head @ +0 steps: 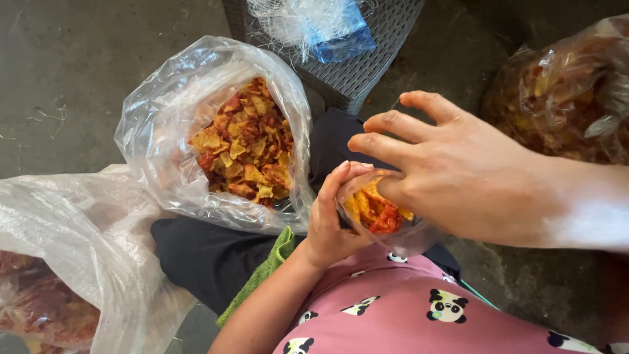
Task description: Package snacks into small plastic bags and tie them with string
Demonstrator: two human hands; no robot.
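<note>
The left hand (331, 219) is closed around the rim of a small clear plastic bag (386, 219), holding its mouth up over the lap, while the right hand (452, 174) comes in from the right with its thumb and lower fingers pinched at the same opening and its upper fingers spread loose above. The little bag sits between the two hands, partly filled with orange and red-coated chips (375, 211). Just left of the left hand, a large clear bag (164, 141) stands open, full of the same seasoned chips (246, 147). Farther left lies a crumpled translucent sack (78, 242); beyond the right hand rests another bulging bag of chips (563, 98), and ahead of both hands stands a grey woven stool (363, 65) with blue plastic on it. A green cloth (268, 269) lies under the left forearm. The small bag looks flimsy and is gripped only at its rim, so a slackened grip could let the mouth fold and spill chips onto the lap. The brittle chips may also crack if pressed, and the large bag, leaning unsupported, could tip if knocked.
</note>
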